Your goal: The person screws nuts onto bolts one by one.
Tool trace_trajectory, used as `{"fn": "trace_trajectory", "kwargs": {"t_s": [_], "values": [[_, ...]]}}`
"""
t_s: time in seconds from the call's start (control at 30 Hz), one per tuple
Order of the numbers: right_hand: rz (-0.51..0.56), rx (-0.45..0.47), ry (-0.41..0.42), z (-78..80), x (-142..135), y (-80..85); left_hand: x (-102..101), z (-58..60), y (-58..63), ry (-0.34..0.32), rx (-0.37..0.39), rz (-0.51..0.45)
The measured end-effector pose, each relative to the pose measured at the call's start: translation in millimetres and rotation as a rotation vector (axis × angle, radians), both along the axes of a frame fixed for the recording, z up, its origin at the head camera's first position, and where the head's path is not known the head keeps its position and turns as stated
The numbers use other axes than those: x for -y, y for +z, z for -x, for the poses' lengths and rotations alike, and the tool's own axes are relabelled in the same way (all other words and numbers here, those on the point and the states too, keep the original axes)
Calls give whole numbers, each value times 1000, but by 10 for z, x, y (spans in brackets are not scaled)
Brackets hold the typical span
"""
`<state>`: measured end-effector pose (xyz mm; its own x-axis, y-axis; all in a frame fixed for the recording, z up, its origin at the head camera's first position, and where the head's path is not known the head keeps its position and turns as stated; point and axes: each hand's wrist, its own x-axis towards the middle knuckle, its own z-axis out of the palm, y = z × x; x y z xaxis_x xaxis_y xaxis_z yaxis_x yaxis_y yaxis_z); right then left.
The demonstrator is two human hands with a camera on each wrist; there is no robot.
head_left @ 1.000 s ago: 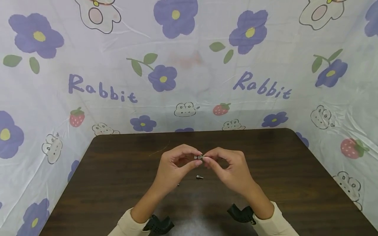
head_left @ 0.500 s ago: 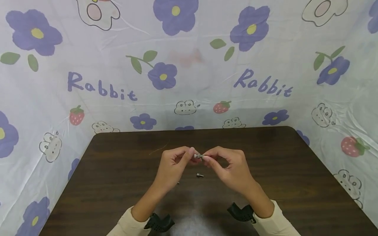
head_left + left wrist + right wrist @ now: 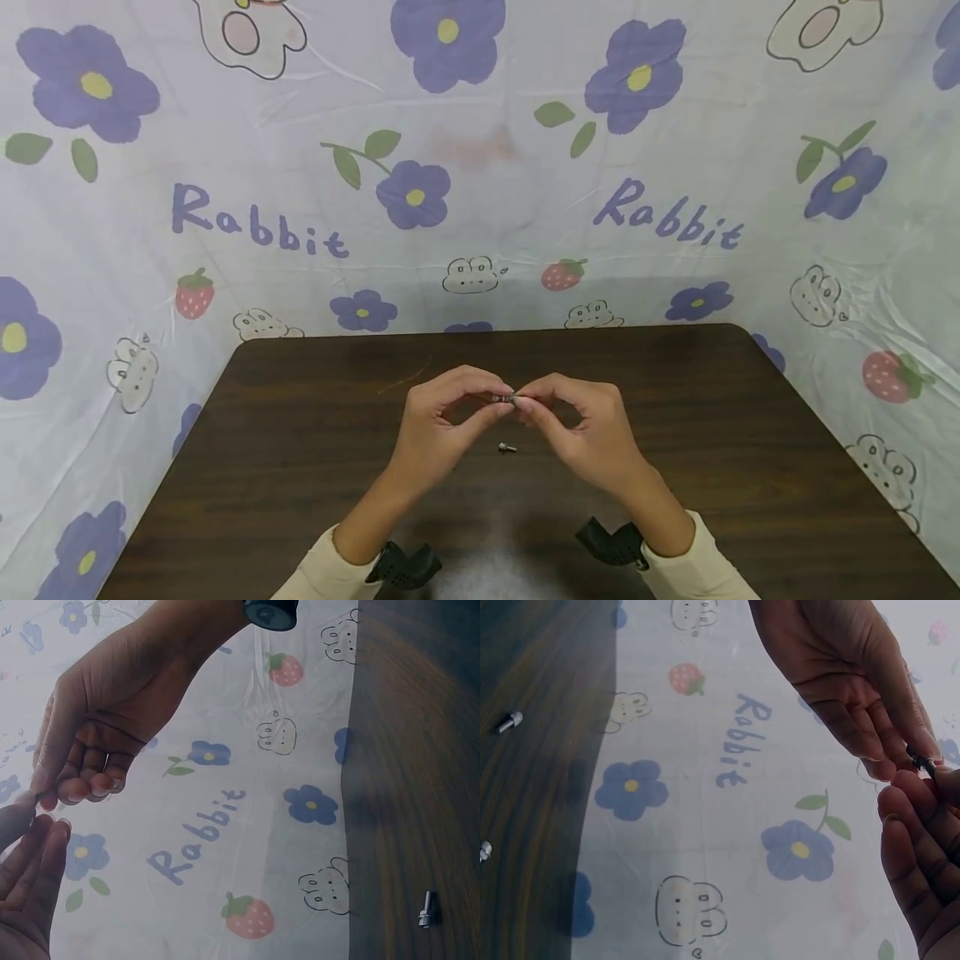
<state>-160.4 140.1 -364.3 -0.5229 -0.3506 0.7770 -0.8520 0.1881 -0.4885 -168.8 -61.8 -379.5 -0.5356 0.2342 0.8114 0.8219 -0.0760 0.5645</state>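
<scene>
Between the hands, above the table, is a small metal bolt (image 3: 502, 398) lying roughly crosswise. My left hand (image 3: 438, 417) pinches its head end between thumb and forefinger, and my right hand (image 3: 588, 425) pinches the other end the same way. The right wrist view shows the bolt (image 3: 922, 761) with a dark, thick end at the fingertips of the left hand (image 3: 847, 682); the fingers of the right hand (image 3: 922, 855) cover the rest. Below the hands, another bolt (image 3: 507, 448) lies on the table, with a ring below its head visible in the left wrist view.
The dark wood table (image 3: 300, 467) extends back to a white cloth (image 3: 510, 233) printed with flowers and rabbits. A second loose bolt (image 3: 485, 851) shows at the edge of the right wrist view. Black camera mounts (image 3: 611, 542) sit at both wrists.
My left thumb was raised along the forefinger half a second ago; now it is lower, against the bolt's head again. The right hand has stayed in place, still pinching its end.
</scene>
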Motion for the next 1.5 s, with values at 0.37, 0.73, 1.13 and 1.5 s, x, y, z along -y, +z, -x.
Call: {"fn": "trace_trajectory", "kwargs": {"t_s": [0.37, 0.73, 1.13, 1.5], "values": [[27, -56, 12, -1, 27, 19, 28, -17, -19, -15, 199, 45], [24, -47, -6, 8, 7, 13, 26, -11, 14, -47, 50, -32], [31, -51, -11, 10, 8, 11, 9, 7, 14, -11, -3, -29], [27, -40, -7, 3, 15, -10, 20, -21, -19, 26, 144, 47]]}}
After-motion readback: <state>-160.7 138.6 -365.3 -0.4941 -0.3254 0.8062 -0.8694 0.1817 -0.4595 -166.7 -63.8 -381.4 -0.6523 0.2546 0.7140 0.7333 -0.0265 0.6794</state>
